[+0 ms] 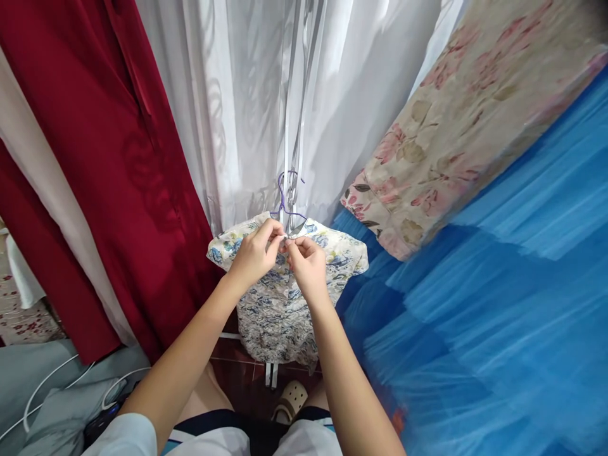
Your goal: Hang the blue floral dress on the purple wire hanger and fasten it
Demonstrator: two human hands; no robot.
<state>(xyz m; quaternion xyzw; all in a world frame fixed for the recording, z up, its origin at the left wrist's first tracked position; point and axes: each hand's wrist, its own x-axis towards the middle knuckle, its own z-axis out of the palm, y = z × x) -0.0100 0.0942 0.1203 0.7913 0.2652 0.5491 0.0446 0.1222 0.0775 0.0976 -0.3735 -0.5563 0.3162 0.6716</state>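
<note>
A short-sleeved floral blouse, white with blue flowers, hangs in front of me on a purple wire hanger. My left hand pinches one side of the blouse's neckline at the middle. Close against it, my right hand pinches the other side of the neckline with thumb and finger. The fingertips of both hands nearly meet just below the hanger. Any small fastener between them is too small to make out.
A red garment hangs at the left, white curtain-like fabric behind. Pink floral cloth and blue tulle hang at the right. White cables lie on grey fabric at lower left. A beige clog is on the tiled floor.
</note>
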